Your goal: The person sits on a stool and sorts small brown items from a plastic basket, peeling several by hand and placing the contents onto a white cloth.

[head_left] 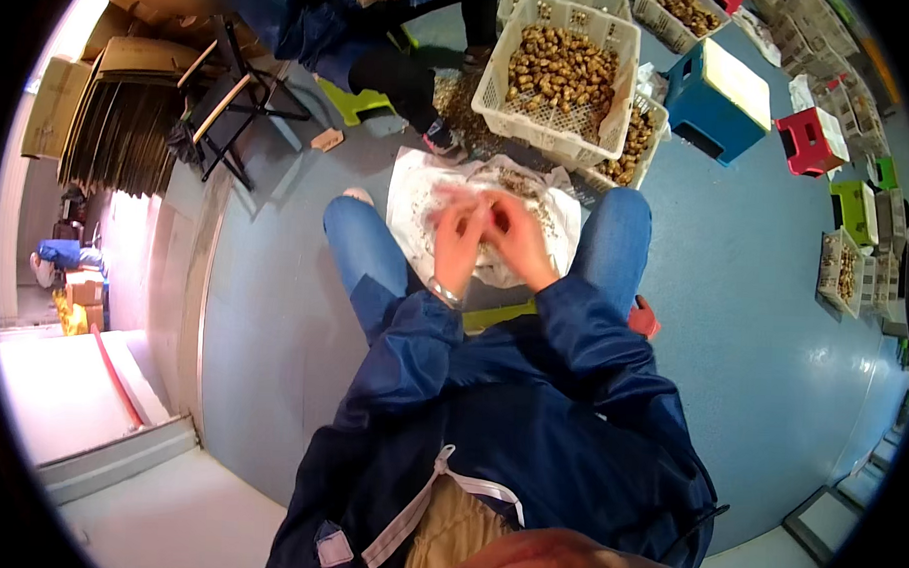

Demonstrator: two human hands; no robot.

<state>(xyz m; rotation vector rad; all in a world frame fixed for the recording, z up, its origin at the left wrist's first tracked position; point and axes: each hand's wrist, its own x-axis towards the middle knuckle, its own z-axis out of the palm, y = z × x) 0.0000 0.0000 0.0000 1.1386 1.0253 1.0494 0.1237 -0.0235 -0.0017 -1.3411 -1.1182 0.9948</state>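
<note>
My left hand (pixel 458 239) and my right hand (pixel 517 236) meet over a white sack or cloth (pixel 410 187) spread on the floor between my knees. The fingers of my left hand are smeared by motion. My right hand is curled, its fingertips close to the left's; something small and dark may lie between them, but I cannot make it out. Brown crumbs and scraps (pixel 523 181) are scattered over the cloth. Just beyond it, a white plastic crate (pixel 486 95) holds many small, rounded brown pieces (pixel 562 72), perhaps bulbs or mushrooms.
Under that crate is another one (pixel 651 151) with similar pieces. A blue stool (pixel 696 112) and a red stool (pixel 812 141) stand to the right. At the far left are a folding chair (pixel 226 101) and stacked cardboard (pixel 120 122). Another person's leg (pixel 406 87) reaches in ahead.
</note>
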